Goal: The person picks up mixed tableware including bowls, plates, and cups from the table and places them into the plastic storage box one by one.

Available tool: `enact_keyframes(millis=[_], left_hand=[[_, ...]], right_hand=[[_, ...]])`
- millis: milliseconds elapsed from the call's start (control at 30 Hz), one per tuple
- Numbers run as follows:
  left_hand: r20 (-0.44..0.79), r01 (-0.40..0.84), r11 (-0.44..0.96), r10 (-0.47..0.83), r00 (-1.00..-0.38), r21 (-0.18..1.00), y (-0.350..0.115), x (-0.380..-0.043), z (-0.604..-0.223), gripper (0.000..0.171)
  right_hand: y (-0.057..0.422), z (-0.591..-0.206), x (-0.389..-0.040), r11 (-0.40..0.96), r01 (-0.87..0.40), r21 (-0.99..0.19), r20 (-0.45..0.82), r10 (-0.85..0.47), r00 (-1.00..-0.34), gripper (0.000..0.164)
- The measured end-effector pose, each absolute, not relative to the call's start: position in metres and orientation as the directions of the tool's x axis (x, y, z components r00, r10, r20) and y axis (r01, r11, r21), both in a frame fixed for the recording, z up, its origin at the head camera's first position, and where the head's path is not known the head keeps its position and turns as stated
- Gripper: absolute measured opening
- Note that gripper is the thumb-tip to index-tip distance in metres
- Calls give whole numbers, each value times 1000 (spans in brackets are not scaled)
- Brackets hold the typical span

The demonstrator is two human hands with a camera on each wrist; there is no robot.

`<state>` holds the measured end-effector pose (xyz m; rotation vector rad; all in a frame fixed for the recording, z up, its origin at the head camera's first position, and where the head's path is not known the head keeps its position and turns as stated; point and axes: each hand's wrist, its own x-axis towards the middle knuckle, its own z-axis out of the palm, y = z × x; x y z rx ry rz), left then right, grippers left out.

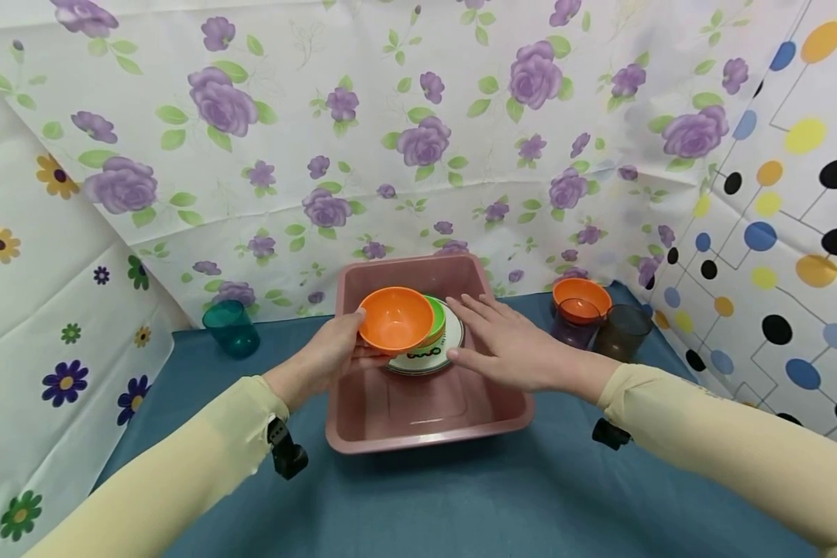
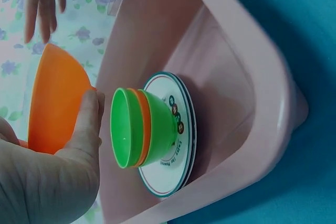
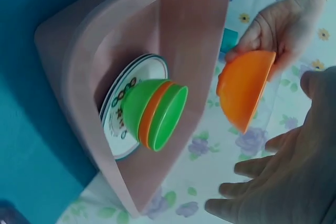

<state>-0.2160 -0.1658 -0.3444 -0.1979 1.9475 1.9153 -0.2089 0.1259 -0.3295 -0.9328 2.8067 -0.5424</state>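
Note:
My left hand (image 1: 326,355) holds an orange bowl (image 1: 396,319) by its side, thumb at the rim, raised above a pink basin (image 1: 425,440). Fingers outstretched, my right hand (image 1: 512,347) hovers over the basin's right side, apart from the bowl and holding nothing. Inside the basin, a nested stack of green bowls (image 2: 122,129) with an orange bowl (image 2: 143,124) between them sits on a few stacked white plates (image 2: 167,179) with dark rims and a printed pattern. From the head view, the held bowl hides most of this stack.
A teal cup (image 1: 232,329) stands left of the basin on the blue-covered table (image 1: 425,504). At the back right are another orange bowl (image 1: 582,293), a purplish cup (image 1: 573,329) and a dark cup (image 1: 622,333). Floral and dotted sheets (image 1: 425,139) enclose the table.

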Motion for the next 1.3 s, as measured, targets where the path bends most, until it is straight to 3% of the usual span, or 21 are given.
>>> enact_keyframes(millis=[200,433,800,1067,1300], left_hand=[[-403,-403,38,167,-900,915,-163,-225,-345,56],[-418,-419,34,158,-894,908,-158,-237,-343,58],[-427,-422,66,125,-895,904,-152,-266,-341,57],[-395,-360,258,99,-913,897,-146,-283,-341,58],[-366,-314,342,99,-926,886,-136,-289,-343,53]], right_hand=[[131,-330,-201,720,-679,-146,47,-680,-732,91],[129,-332,-195,673,-739,-30,75,-735,-674,91],[127,-336,-194,669,-743,-18,55,-741,-669,89],[128,-340,-193,675,-737,-27,47,-736,-675,87],[130,-346,-193,696,-716,-43,15,-717,-697,86]])
